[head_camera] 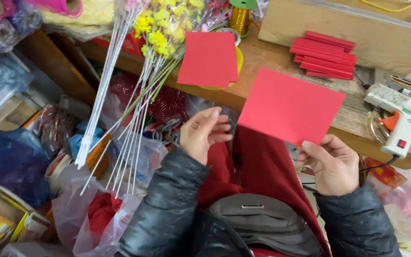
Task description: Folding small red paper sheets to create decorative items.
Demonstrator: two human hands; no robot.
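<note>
Worn wooden bench point(281, 57) across the upper frame, plank surface scuffed and pale, front edge running diagonally down to the right. Crowded workroom below and left of it: crinkled clear plastic bags point(96, 223), a dark blue bag point(15, 162), rolls of pink and purple mesh point(5, 12) at the top left. On the bench: a flat red sheet point(209, 59), matte and rectangular, lying over a yellow dish point(238, 59); a spool of gold wire point(239, 16) behind it; a stack of folded red strips point(327, 54), ridged and stepped, well to the right; a white glue gun point(403, 128) with an orange nozzle near the right edge. Bundle of thin white stems point(108, 85) with small yellow flowers point(160, 28) leaning against the bench front. Red card point(288, 107), smooth, stiff and square-cornered, held tilted in the air just in front of the bench edge, above the lap. Right hand point(331, 164): fingers closed in a pinch on the card's lower corner, thumb on top. Left hand point(203, 133): fingers loosely curled and open, gripping nothing, just beside the card's left edge, not touching. Padded black jacket sleeves point(167, 204), glossy; grey zipped pouch point(262, 216) at the waist over red cloth.
</note>
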